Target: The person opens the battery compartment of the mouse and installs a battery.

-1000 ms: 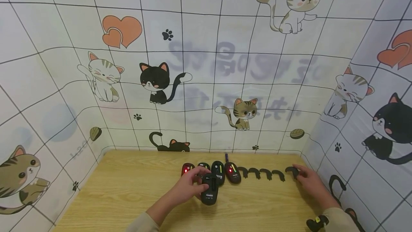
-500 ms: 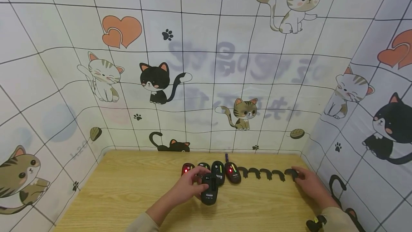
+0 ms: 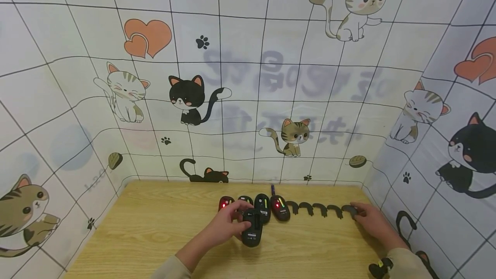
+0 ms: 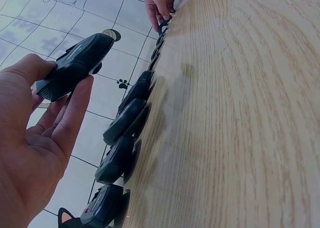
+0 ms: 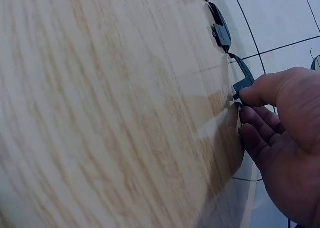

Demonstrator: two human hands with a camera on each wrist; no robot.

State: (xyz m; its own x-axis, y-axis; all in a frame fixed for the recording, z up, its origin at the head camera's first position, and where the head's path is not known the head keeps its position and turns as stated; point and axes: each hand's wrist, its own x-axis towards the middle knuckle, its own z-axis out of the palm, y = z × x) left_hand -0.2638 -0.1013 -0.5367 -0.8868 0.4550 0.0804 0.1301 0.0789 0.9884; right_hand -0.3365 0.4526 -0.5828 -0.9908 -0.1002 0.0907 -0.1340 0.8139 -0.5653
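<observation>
My left hand [image 3: 224,226] holds a black computer mouse [image 3: 252,232] above the table, its underside with a long slot facing the head camera. In the left wrist view, thumb and fingers grip that mouse [image 4: 77,65] by its sides. At the right end of a row of curved black mouse covers [image 3: 319,209], my right hand [image 3: 373,224] pinches the last cover [image 3: 348,210] by its right end. Thumb and fingertips meet at this cover [image 5: 243,76] in the right wrist view; it rests on the table, close to its neighbour.
Several more mice lie underside up behind the left hand, among them a dark one [image 3: 262,208] and one with a red light [image 3: 280,209]. A purple strip [image 3: 273,190] sticks out behind the latter. Cat-patterned cloth [image 3: 248,98] surrounds the wooden table [image 3: 155,223].
My right hand has slid the last cover a little left, up to the neighbouring cover in the row. The left hand and its mouse have stayed in place.
</observation>
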